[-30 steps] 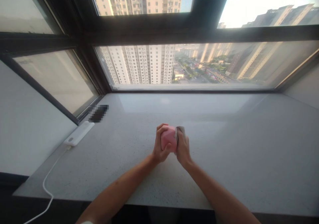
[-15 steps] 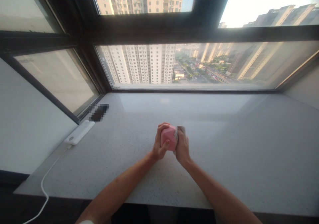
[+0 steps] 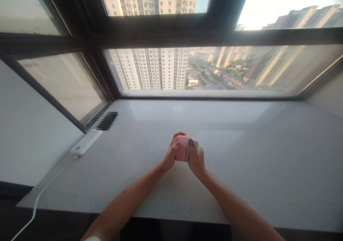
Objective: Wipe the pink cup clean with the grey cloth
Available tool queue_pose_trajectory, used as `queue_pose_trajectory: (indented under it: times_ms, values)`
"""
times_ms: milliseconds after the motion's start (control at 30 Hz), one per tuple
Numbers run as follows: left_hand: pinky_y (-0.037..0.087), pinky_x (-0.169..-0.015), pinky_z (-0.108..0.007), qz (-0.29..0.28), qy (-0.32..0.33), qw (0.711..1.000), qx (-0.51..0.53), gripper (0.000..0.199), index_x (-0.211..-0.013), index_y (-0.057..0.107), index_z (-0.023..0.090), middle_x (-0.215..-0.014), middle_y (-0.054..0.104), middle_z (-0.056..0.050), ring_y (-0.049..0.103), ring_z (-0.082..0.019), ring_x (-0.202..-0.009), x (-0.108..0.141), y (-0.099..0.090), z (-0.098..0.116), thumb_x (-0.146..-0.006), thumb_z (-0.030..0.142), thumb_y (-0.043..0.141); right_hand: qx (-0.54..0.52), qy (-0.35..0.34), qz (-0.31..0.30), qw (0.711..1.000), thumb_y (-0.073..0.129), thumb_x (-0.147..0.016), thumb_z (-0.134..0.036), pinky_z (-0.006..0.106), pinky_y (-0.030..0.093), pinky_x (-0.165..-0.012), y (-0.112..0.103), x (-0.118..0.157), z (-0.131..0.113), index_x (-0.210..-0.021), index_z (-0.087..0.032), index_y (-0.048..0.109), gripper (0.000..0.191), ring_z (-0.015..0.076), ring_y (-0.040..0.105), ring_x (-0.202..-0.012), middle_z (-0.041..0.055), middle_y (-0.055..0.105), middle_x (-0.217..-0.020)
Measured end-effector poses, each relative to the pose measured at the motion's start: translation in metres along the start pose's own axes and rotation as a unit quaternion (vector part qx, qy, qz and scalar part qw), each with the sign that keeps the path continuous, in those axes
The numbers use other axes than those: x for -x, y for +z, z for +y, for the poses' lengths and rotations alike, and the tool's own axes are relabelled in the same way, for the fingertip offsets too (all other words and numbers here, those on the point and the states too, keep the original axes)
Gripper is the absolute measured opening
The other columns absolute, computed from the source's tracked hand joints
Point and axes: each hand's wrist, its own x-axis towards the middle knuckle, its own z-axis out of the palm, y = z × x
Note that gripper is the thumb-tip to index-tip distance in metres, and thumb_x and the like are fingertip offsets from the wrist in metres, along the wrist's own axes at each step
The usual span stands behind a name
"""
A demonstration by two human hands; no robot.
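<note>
A small pink faceted object (image 3: 181, 152), whose exact kind I cannot tell, is held above the pale stone sill in front of me. My left hand (image 3: 170, 154) wraps round its left side, thumb on the near face and fingers over the top. On its right side my right hand (image 3: 196, 159) grips a light grey cloth (image 3: 194, 145) and presses it against the pink surface. The fingers of the right hand are partly hidden by the cloth.
A white power strip (image 3: 87, 142) with a white cord (image 3: 37, 201) lies at the left wall. Beside it is a dark pixelated item (image 3: 107, 121). Dark-framed windows (image 3: 203, 98) border the speckled sill (image 3: 257, 169) at the back and left.
The pink object has turned a little in my left hand, and that thumb sits higher. My right hand has shifted the cloth over the object's near right side. The white cord has swung left.
</note>
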Motion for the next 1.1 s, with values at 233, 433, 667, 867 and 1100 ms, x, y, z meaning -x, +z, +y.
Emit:
queue_pose_trajectory:
  times_ms: [233, 433, 667, 867, 1100]
  values:
    - [0.044, -0.119, -0.052, 0.029, 0.199, 0.961, -0.187, 0.065, -0.141, 0.056, 0.023, -0.142, 0.056, -0.014, 0.053, -0.035, -0.136, -0.001, -0.003, -0.003, -0.096, 0.069, 0.067, -0.072, 0.058, 0.048, 0.995, 0.057, -0.096, -0.069, 0.023, 0.033, -0.044, 0.006, -0.001, -0.012, -0.071, -0.025, 0.048, 0.051, 0.0116, 0.037, -0.052, -0.0067, 0.044, -0.058]
    - [0.055, -0.086, -0.034, 0.012, -0.03, 0.999, 0.002, 0.061, -0.136, 0.06, 0.022, -0.116, 0.068, -0.007, 0.065, -0.023, -0.098, -0.005, -0.003, 0.0, -0.1, 0.071, 0.058, 0.007, 0.005, 0.021, 1.0, 0.059, -0.091, -0.083, 0.025, 0.033, -0.045, 0.003, 0.0, 0.004, -0.067, -0.023, 0.053, 0.065, 0.0126, 0.041, -0.05, -0.0042, 0.045, -0.054]
    - [0.046, -0.123, -0.052, -0.017, 0.053, 0.997, -0.054, 0.088, -0.166, 0.037, 0.03, -0.169, 0.043, -0.015, 0.051, -0.037, -0.15, -0.001, -0.008, -0.001, -0.096, 0.075, 0.066, -0.038, 0.06, 0.042, 0.997, 0.06, -0.092, -0.079, 0.025, 0.034, -0.046, 0.001, -0.006, -0.009, -0.072, -0.024, 0.052, 0.06, 0.0129, 0.042, -0.053, -0.0048, 0.048, -0.059]
    - [0.035, -0.129, -0.06, -0.043, 0.199, 0.961, -0.185, 0.079, -0.156, 0.049, 0.028, -0.162, 0.046, -0.016, 0.042, -0.04, -0.154, -0.003, -0.014, -0.006, -0.092, 0.063, 0.079, -0.133, 0.073, 0.051, 0.987, 0.062, -0.094, -0.066, 0.022, 0.038, -0.049, 0.01, -0.004, -0.011, -0.078, -0.026, 0.046, 0.046, 0.0117, 0.04, -0.055, -0.0077, 0.046, -0.063]
    - [0.055, -0.092, -0.037, 0.031, 0.008, 0.999, -0.015, 0.055, -0.148, 0.047, 0.025, -0.123, 0.065, -0.008, 0.065, -0.023, -0.102, 0.002, 0.005, -0.002, -0.107, 0.061, 0.054, 0.037, -0.014, 0.007, 0.999, 0.06, -0.092, -0.081, 0.025, 0.033, -0.046, 0.0, -0.002, 0.0, -0.063, -0.023, 0.054, 0.065, 0.0131, 0.043, -0.052, -0.0027, 0.048, -0.054]
